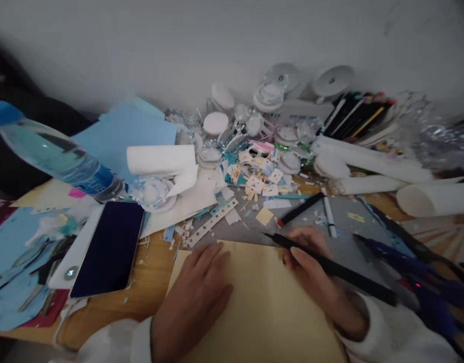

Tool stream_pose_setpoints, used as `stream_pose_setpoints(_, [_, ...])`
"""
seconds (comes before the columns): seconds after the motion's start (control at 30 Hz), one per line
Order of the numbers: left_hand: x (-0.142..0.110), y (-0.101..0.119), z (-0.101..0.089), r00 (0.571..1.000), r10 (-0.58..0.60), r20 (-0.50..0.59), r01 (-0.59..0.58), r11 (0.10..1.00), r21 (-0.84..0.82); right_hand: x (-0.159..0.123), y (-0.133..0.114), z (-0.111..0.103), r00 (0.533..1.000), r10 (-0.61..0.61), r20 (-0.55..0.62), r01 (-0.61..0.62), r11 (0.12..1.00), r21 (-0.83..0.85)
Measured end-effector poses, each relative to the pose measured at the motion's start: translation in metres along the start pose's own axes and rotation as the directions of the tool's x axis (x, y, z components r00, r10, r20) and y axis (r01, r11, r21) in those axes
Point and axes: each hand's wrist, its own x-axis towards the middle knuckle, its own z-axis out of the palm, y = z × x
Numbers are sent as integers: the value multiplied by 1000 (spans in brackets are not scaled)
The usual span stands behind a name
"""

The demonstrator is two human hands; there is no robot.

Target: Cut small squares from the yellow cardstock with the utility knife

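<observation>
My left hand (196, 297) lies flat, fingers stretched out, on the left part of a tan sheet of card (262, 312) at the near edge of the table. My right hand (315, 272) rests on the sheet's upper right corner, fingers closed around a long black pen-like tool (330, 267) that points up and to the left. Both wrists wear white sleeves.
A dark phone (109, 247) lies left of the card on a white pad. A tilted water bottle (58, 156), blue paper, a white paper roll (159, 159), paper scraps (260, 179), tape rolls, markers (354, 116), rolled sheets (371, 169) and a blue tool (405, 262) crowd the table.
</observation>
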Motion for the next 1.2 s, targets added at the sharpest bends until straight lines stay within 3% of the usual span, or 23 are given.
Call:
stream_pose_setpoints(0.1, [9, -5, 1, 998, -54, 23, 54, 999, 2, 4, 2, 0, 1000, 9, 13, -11, 993, 113])
stream_pose_setpoints(0.3, [25, -12, -1, 997, -79, -11, 77, 992, -96, 8, 3, 1, 999, -35, -15, 36, 992, 123])
stream_pose_setpoints(0.5, [32, -16, -10, 996, -92, -10, 88, 978, -189, 4, -7, 6, 994, -108, 10, 107, 993, 59])
stream_pose_setpoints(0.63, [28, -15, -11, 985, -172, -31, 159, 954, -254, 4, -10, 6, 991, -132, 4, 132, 991, 15])
stream_pose_setpoints(0.83, [23, -5, -16, 967, -255, -21, 234, 914, -330, 4, -9, 9, 983, -178, -36, 176, 983, -58])
stream_pose_setpoints(1.2, [18, 13, -29, 953, -295, -72, 236, 868, -436, -2, -21, 14, 960, -269, -71, 251, 948, -194])
